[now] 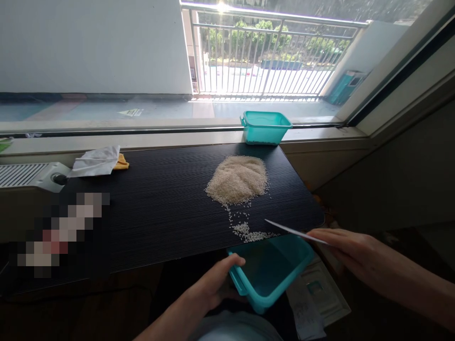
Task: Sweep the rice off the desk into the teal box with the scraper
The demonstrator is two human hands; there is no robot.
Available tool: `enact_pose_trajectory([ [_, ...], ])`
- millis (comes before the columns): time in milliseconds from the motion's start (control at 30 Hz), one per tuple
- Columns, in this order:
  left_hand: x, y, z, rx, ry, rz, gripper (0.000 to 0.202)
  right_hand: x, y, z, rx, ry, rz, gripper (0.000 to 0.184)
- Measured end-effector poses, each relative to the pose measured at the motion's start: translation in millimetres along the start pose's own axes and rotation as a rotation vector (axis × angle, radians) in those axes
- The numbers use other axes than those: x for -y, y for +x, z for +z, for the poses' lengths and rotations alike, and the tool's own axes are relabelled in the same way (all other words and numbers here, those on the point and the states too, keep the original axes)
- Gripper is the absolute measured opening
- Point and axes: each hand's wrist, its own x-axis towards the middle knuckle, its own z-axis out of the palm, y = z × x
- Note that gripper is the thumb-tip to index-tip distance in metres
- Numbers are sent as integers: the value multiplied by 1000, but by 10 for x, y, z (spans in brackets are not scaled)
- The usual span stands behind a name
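Note:
A heap of white rice [239, 179] lies on the black table [159, 208], with a thin trail of grains [249, 233] running down to the front edge. My left hand [217, 282] is closed on the handle end of a teal plastic tub [272, 270] held just below that edge. My right hand [343, 246] pinches a thin white card [295, 231], which points left towards the trailing grains and hovers just above the table edge.
A second teal tub [266, 127] stands on the window sill behind the table. A crumpled white tissue [95, 161] over a yellow cloth lies at the back left. Papers [314, 298] lie on the floor under the tub. A radiator [24, 175] sits at left.

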Motion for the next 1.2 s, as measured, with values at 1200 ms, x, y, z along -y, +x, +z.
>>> enact_pose_trajectory([
  [1200,1,-296,-135,-122,0,74,35,477,603,243,88,-166,-289,40],
])
